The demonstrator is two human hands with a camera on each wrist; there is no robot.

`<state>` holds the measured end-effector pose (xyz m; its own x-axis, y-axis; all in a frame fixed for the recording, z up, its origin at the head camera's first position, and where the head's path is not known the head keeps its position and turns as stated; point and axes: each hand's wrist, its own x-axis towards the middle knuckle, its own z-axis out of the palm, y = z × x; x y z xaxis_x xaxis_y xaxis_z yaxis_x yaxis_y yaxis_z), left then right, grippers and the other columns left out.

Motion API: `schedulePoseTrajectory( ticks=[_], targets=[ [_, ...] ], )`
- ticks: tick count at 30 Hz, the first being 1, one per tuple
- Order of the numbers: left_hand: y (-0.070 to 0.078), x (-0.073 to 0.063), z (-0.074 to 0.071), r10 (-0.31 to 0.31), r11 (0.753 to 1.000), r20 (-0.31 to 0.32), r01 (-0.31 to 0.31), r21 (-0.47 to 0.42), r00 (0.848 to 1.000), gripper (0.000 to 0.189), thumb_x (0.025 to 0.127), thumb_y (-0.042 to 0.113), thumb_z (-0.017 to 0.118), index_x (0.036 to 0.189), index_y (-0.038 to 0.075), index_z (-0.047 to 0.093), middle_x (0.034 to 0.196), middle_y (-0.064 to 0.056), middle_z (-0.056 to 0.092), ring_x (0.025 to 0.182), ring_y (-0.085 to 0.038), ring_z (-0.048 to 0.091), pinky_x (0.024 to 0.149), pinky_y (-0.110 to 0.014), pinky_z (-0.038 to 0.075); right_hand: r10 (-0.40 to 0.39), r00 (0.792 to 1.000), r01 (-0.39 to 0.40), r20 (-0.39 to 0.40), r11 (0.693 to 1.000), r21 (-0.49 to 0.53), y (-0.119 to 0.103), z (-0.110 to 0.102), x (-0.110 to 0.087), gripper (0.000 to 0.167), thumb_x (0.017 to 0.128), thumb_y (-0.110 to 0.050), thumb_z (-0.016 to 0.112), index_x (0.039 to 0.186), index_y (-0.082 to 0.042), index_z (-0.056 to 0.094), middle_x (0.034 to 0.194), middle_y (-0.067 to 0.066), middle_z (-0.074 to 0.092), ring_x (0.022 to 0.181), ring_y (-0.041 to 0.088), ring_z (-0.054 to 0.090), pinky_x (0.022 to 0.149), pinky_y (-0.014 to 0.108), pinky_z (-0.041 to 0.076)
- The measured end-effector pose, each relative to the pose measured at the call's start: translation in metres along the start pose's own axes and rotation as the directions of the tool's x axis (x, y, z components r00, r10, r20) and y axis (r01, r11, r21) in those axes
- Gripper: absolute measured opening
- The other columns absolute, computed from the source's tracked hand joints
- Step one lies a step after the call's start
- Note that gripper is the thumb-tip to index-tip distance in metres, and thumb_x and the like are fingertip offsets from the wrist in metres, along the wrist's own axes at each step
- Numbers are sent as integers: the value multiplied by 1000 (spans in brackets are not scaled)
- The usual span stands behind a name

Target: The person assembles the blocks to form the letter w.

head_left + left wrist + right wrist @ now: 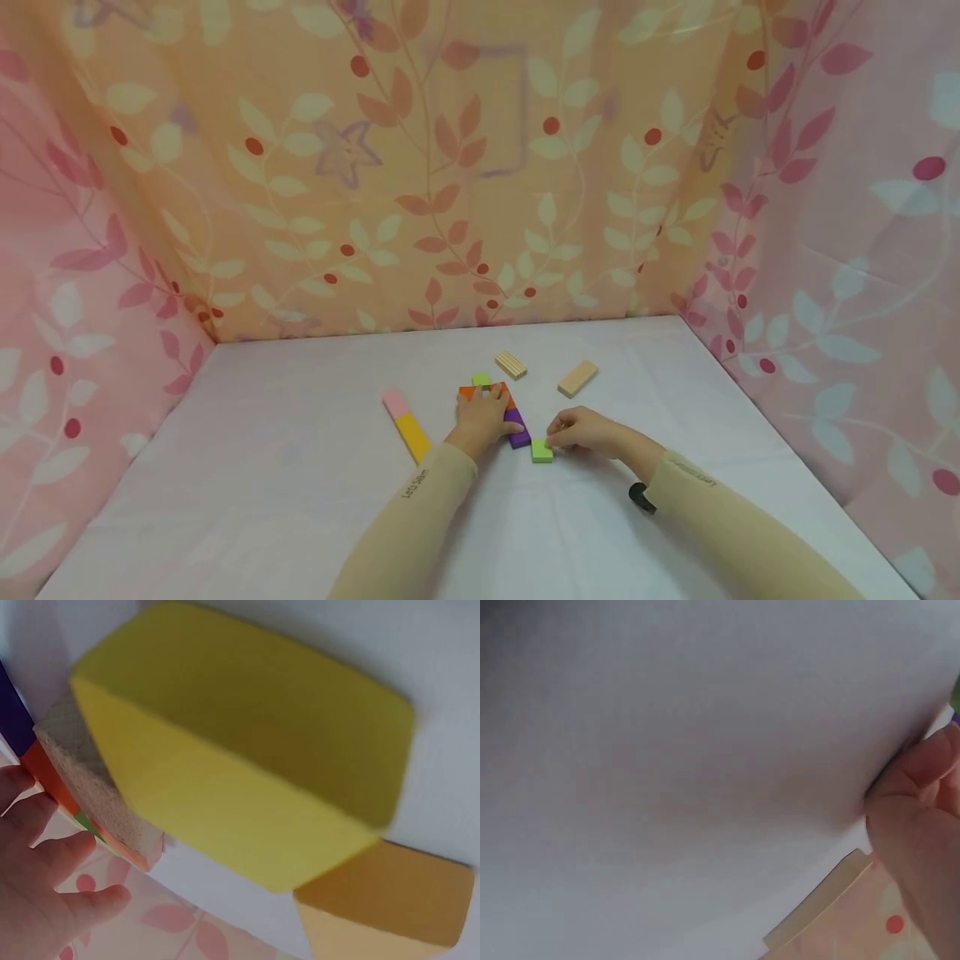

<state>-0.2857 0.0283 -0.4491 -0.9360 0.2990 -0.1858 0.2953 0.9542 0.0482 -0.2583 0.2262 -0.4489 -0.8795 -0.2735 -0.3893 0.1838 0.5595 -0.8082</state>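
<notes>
My left hand [482, 417] rests, fingers spread, over a joined row of flat blocks. An orange block [468, 391] shows past its fingertips, and a purple block [516, 429] shows beside the thumb. In the left wrist view, the fingers lie along the orange block [51, 778]. Right of the purple block's near end lies a small light green block [542, 452]. My right hand [588, 432] has its thumb and fingers curled together, pinching at that block's right corner. Its fingertips [934, 754] are partly cut off in the right wrist view. Another light green block [481, 380] touches the far side of the orange blocks.
A pink block [394, 402] and a yellow block [413, 437] lie end to end at the left, partly behind the left sleeve. Farther back are a ridged wooden block [511, 365] and a plain wooden block [578, 378]. Patterned curtains [420, 167] enclose the white table [247, 467].
</notes>
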Motion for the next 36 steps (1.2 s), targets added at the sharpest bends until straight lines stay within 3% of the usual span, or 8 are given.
schedulePoseTrajectory(
  ticks=[4,9,18,23,25,29,32,36],
  targets=[
    [1,-3,-2,-1,1000,-6,1,-1,1000,78,84,64,58,147,21,45,153,0,38,140,-30,33,110,-59,26,61,994,-50,-88,991,123,8,-10,-2,19,92,-14,65,104,1,62,79,5,57,67,15,49,58,24,41],
    [2,-5,-1,1,1000,-12,-2,-17,1000,77,84,63,58,147,20,45,153,0,39,140,-31,33,109,-58,26,136,968,-98,-211,979,180,17,-30,-1,31,93,-17,65,114,3,55,83,6,59,66,13,51,56,24,42],
    [2,-4,-5,-15,1000,-19,15,-19,1000,77,85,62,59,147,20,45,154,1,38,141,-29,32,110,-57,26,164,913,-96,-373,976,194,17,-68,16,77,97,-26,60,152,3,15,95,12,57,66,12,49,59,25,43],
    [3,-5,-5,-13,1000,-12,13,-4,1000,77,84,62,59,147,20,46,153,1,39,140,-29,34,110,-57,27,176,925,-136,-337,981,139,20,-77,30,91,96,-33,61,154,1,-2,118,23,49,72,13,46,62,26,42],
    [3,-6,-4,-10,1000,-8,10,-8,1000,77,84,63,59,147,20,45,153,1,38,140,-29,33,110,-57,27,175,935,-148,-309,983,109,21,-79,34,95,95,-35,61,153,2,-5,117,27,45,72,16,43,66,28,41],
    [3,-6,-2,-12,1000,-13,12,-16,1000,77,84,62,59,147,21,45,154,1,38,141,-30,32,110,-57,26,181,948,-170,-262,983,65,18,-81,40,96,94,-37,61,152,5,-3,142,36,27,105,33,46,93,41,40],
    [2,-5,-1,-16,1000,-21,16,-17,1000,77,83,62,60,147,21,46,153,1,39,140,-30,33,109,-58,27,187,951,-181,-247,982,49,16,-79,44,95,92,-33,65,152,8,4,154,33,10,135,44,25,110,51,27],
    [2,-4,0,-24,1000,-25,23,-21,999,77,83,62,60,147,20,46,153,1,39,140,-30,33,109,-58,28,187,948,-178,-257,982,59,19,-77,56,91,87,-22,72,149,11,14,153,34,14,139,47,22,111,54,25]
  ],
)
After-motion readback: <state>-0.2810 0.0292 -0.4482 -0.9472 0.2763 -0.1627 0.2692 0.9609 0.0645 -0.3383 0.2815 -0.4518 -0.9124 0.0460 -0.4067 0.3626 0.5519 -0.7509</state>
